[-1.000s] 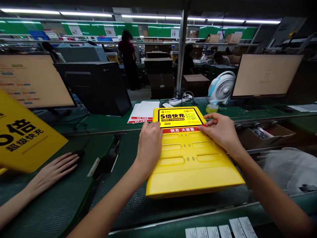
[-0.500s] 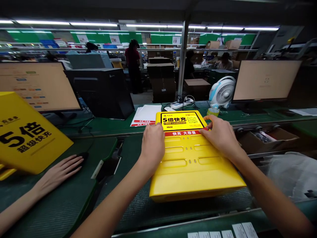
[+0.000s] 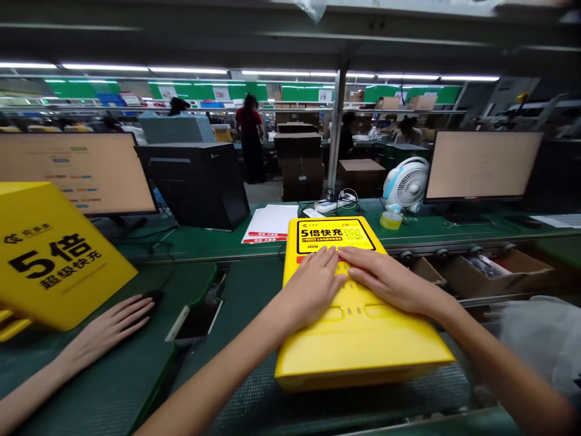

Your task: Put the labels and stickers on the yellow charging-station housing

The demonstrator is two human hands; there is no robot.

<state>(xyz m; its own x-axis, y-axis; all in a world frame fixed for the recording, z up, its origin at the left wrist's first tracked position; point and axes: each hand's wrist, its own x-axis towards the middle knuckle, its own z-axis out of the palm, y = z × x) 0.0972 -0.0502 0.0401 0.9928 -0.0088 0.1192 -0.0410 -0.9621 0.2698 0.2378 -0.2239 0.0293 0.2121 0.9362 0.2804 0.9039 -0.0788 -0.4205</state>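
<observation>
A yellow plastic panel with slot-shaped recesses lies flat on the dark conveyor belt in front of me. A yellow-and-black label with a QR code covers its far end. My left hand lies flat on the panel just below the label, fingers stretched out. My right hand lies flat beside it, fingers pointing left, the fingertips of both hands meeting over a red strip that they mostly hide.
A co-worker's hand rests by a black mouse at left, under a tilted yellow panel. Monitors stand left and right, with a small fan, a tape roll, white label sheets and a cardboard box.
My hands moved from the label's lower corners inward to the middle of the panel and flattened, fingertips now meeting over the red strip. The view tilted upward a little.
</observation>
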